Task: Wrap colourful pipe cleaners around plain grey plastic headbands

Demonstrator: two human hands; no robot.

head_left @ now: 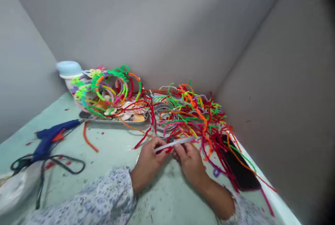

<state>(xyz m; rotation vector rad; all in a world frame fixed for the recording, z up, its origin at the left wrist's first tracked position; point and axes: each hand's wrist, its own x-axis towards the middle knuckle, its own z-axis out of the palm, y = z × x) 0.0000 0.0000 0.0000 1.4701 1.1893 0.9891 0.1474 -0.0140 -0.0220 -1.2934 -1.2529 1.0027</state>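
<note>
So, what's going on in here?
Someone is holding a white stick in both hands, left hand and right hand, with a bit of red strand at the fingertips. Just beyond is a messy pile of colorful fuzzy strands. Fuzzy hoops are heaped at a tray of shells. A blue glue gun lies off to the left, untouched.

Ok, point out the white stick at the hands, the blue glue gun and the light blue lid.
White stick (pixel 169 145), head view: on its middle stretch.
Blue glue gun (pixel 49 135), head view: on its body, where handle meets barrel.
Light blue lid (pixel 69 68), head view: on its top.
</note>
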